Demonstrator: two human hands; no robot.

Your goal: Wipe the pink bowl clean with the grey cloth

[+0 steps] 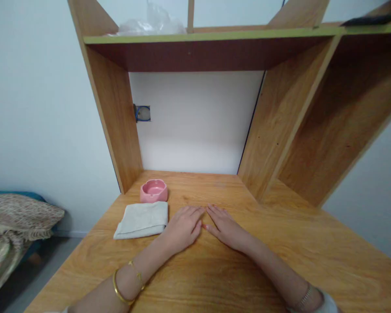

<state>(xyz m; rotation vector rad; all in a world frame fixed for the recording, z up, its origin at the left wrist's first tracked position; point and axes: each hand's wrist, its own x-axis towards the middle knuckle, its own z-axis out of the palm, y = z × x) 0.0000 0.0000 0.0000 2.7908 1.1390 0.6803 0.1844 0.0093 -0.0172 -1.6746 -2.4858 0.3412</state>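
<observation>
My left hand lies palm down on the wooden desk, fingers stretched out and holding nothing. Facing it, my right hand also rests flat, its thumb apart from the fingers. The fingertips of both hands come close together at the middle; whether they touch I cannot tell. Just left of my left hand is a folded pale grey cloth. Behind that cloth stands a pink ashtray with notches in its rim.
Wooden side panels rise around the desk's back, under a shelf. Clear plastic bags lie on the shelf. An uncovered socket box is in the back wall. At far left, a patterned cushion rests beyond the desk.
</observation>
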